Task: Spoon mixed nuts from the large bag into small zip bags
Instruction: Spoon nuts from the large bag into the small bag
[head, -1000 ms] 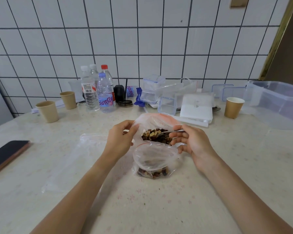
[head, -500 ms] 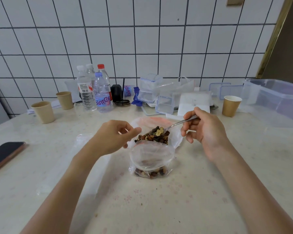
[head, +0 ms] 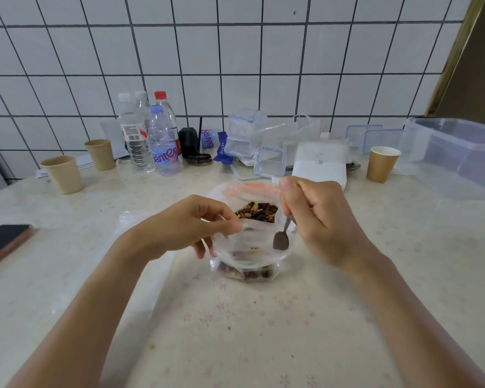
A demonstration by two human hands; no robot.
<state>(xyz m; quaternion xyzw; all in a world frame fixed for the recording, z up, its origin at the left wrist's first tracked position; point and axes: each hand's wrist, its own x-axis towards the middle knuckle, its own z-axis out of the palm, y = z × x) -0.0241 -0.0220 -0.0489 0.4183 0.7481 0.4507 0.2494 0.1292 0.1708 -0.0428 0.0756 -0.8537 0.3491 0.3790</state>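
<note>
While the left hand (head: 191, 222) pinches the near rim of the small zip bag (head: 249, 253) between thumb and curled fingers, holding its mouth apart, the right hand (head: 322, 219) grips the handle of a metal spoon (head: 281, 240) with its fingers curled tightly round it. The spoon points steeply downward, its bowl inside the mouth of the small bag and tipped over. A layer of mixed nuts (head: 244, 273) lies at the bottom of this bag, which stands on the pale table (head: 235, 331) directly in front of the person. Just behind it and touching it sits the large bag (head: 244, 191), open at the top, with a heap of brown nuts showing inside and an orange-tinted strip along its far rim. More clear plastic (head: 140, 219) lies flat under the left forearm. A dark phone (head: 3, 242) rests at the left edge of the table. Along the tiled wall stand two paper cups (head: 63, 173) on the left, several water bottles (head: 149, 135), clear lidded containers (head: 272, 155), another paper cup (head: 381, 163) and a big transparent storage box (head: 454, 155) at the right.
</note>
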